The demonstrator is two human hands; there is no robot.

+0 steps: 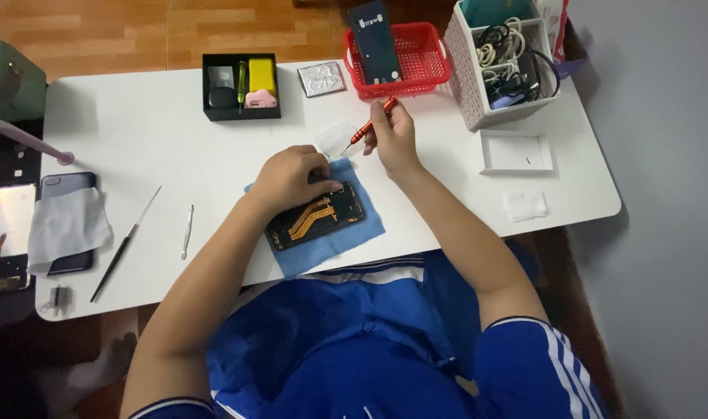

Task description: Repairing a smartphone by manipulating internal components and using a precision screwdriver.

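Note:
An opened phone with gold flex cables showing lies on a blue cloth near the front of the white table. My left hand rests on the phone's upper end, fingers curled onto it. My right hand holds a red screwdriver above the table, behind the cloth; its tip points down-left toward a small clear plastic piece.
Black parts box, metal plate, red basket holding a dark panel, and a white cable bin line the back. White tray and wipe right. Probe, tweezers, another phone under grey cloth left.

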